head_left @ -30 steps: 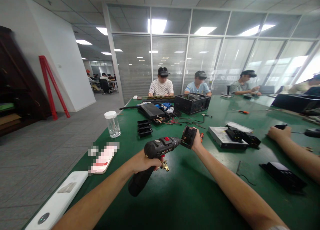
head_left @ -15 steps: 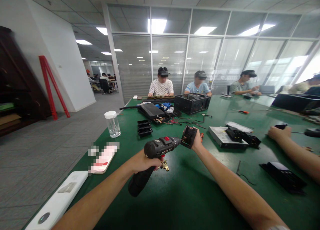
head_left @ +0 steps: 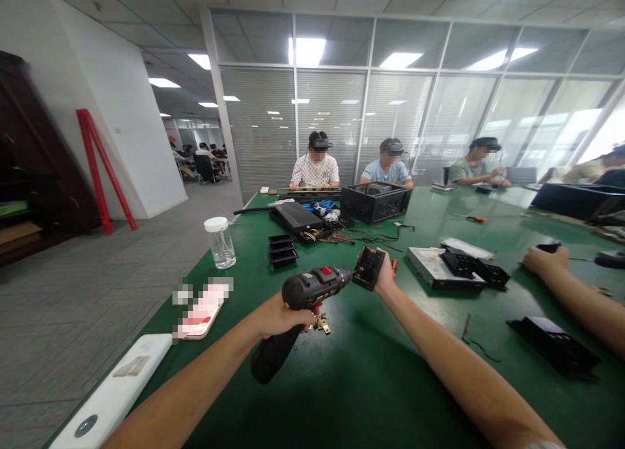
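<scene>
My left hand [head_left: 288,317] is wrapped around the grip of a black cordless drill [head_left: 312,287] with red accents. The drill points right, and its bit reaches into the open side of a small black plastic box [head_left: 368,269]. My right hand [head_left: 385,274] holds that box from its right side, tilted above the table. Inside the box a bit of brass-coloured metal shows near the drill tip. Below the drill, several small brass-coloured metal pieces [head_left: 322,325] lie in a pile, partly hidden by my left hand.
Three stacked black trays [head_left: 282,250], a clear jar [head_left: 223,247] and a phone [head_left: 202,312] lie left on the green table [head_left: 371,384]. Cables and a black case [head_left: 375,202] are further back. To the right are a metal drive [head_left: 434,273] and another person's hand [head_left: 545,259].
</scene>
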Available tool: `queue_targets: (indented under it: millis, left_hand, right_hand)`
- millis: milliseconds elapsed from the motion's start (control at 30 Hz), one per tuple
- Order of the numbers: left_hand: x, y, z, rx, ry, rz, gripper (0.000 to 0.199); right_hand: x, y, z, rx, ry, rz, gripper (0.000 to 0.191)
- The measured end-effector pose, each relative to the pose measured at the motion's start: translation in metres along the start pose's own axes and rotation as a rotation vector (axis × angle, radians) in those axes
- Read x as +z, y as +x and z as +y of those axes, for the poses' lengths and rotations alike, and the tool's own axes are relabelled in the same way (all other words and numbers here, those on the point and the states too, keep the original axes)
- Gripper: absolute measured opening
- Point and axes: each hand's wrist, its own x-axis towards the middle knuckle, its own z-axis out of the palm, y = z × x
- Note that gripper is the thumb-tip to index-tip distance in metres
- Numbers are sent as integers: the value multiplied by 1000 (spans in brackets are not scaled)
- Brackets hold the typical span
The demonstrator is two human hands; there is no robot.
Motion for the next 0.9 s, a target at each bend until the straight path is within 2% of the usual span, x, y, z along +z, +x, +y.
queue_targets:
  millis: [667,900]
  left_hand:
    - [-3,1,-2,-6,48,-22,4]
    - [-2,1,-1,6,19,-14,2]
  right_hand:
    - [1,-1,1,-11,-5,1,24]
    - [2,0,2,-64,-50,12,25]
